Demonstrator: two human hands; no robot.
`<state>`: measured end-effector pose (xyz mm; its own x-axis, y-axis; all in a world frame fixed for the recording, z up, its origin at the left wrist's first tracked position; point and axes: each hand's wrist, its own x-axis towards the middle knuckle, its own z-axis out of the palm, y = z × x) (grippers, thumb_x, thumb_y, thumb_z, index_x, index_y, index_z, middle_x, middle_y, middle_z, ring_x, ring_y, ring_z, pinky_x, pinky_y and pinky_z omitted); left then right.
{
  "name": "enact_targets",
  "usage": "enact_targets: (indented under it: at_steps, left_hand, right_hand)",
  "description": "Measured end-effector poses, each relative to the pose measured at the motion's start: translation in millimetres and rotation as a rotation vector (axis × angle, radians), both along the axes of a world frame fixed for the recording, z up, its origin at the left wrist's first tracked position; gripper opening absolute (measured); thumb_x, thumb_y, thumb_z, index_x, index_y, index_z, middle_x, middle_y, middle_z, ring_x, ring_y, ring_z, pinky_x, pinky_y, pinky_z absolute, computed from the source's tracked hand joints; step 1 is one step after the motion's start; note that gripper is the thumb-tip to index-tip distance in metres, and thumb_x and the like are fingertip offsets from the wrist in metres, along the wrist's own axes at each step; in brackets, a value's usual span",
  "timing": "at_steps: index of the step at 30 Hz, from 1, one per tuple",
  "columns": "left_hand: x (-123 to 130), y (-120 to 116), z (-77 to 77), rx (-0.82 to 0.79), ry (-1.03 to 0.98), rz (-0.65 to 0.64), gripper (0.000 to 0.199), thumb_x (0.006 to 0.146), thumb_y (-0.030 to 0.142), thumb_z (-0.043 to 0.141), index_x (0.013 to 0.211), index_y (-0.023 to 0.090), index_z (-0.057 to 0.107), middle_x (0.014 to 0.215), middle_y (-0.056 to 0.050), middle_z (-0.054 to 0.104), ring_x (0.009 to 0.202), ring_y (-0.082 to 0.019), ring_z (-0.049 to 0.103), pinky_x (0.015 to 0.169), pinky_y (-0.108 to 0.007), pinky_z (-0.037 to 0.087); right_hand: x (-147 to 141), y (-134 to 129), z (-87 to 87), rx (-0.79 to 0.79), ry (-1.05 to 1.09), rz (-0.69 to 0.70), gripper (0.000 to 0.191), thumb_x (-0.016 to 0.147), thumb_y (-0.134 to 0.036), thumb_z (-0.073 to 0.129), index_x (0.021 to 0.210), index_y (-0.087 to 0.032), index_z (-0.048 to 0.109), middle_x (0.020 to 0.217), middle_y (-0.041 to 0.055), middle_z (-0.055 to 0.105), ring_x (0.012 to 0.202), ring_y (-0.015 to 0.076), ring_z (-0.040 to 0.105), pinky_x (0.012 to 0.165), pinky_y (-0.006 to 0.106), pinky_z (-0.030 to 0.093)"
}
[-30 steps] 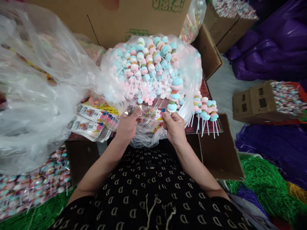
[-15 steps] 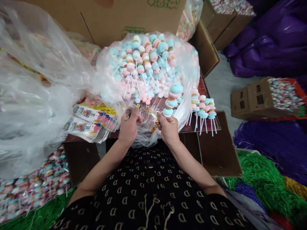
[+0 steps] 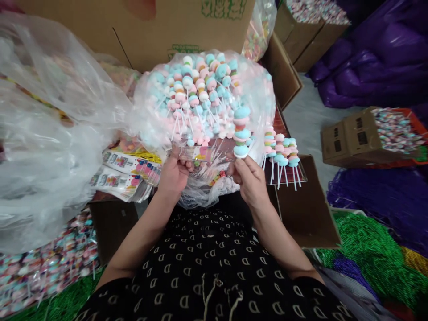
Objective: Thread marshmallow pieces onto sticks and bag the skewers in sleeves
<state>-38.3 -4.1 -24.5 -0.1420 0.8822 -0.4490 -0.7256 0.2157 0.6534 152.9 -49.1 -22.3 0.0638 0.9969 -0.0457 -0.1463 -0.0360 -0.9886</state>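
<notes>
Cardboard carton [image 3: 183, 31], purple sacks [image 3: 368, 67] behind. Head view: right hand [image 3: 250, 183] pinches white stick of pastel marshmallow skewer [image 3: 241, 131], held upright over clear bag of skewers [image 3: 197, 98]; judged light, soft, best held by stick. Left hand [image 3: 173, 176] grips clear printed sleeve [image 3: 200, 154] narrowly.

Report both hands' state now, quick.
Left hand: closed, holding a clear plastic sleeve.
Right hand: closed, pinching the stick of a candy skewer.

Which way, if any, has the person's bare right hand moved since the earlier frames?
Yes: the bare right hand has moved rightward in view, closer to the row of pastel marshmallow lollipops.
</notes>
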Motion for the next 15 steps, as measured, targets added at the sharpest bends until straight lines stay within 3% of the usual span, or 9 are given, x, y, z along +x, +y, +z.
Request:
enact_targets:
  at_steps: [5, 10, 15]
  left_hand:
    - [-7, 5, 2.7, -0.029, -0.050, 0.001, 0.053, 0.099, 0.049, 0.075, 0.061, 0.020, 0.051, 0.047, 0.006, 0.051, 0.040, -0.006, 0.051, 0.041, -0.020, 0.042]
    - [-7, 6, -0.1, 0.043, -0.024, -0.014, 0.045, 0.100, 0.048, 0.074, 0.068, 0.020, 0.059, 0.050, 0.005, 0.055, 0.041, -0.006, 0.052, 0.041, -0.019, 0.041]
    - [-7, 7, 1.7, 0.054, 0.025, -0.035, 0.050, 0.097, 0.052, 0.077, 0.064, 0.020, 0.057, 0.049, 0.006, 0.052, 0.040, -0.006, 0.051, 0.042, -0.020, 0.041]
  right_hand:
    - [32, -24, 13.0, 0.058, -0.312, 0.136, 0.044, 0.103, -0.052, 0.065, 0.073, -0.021, 0.069, 0.067, -0.0013, 0.060, 0.058, 0.0120, 0.043, 0.056, 0.027, 0.035]
    - [42, -29, 25.6, 0.167, -0.540, 0.235, 0.041, 0.105, -0.045, 0.060, 0.074, -0.021, 0.071, 0.064, -0.0013, 0.065, 0.056, 0.0130, 0.055, 0.060, 0.027, 0.044]
    - [53, -26, 27.6, 0.266, -0.712, 0.204, 0.027, 0.102, -0.033, 0.060, 0.082, -0.022, 0.076, 0.067, -0.0006, 0.072, 0.059, 0.0148, 0.065, 0.060, 0.025, 0.050]
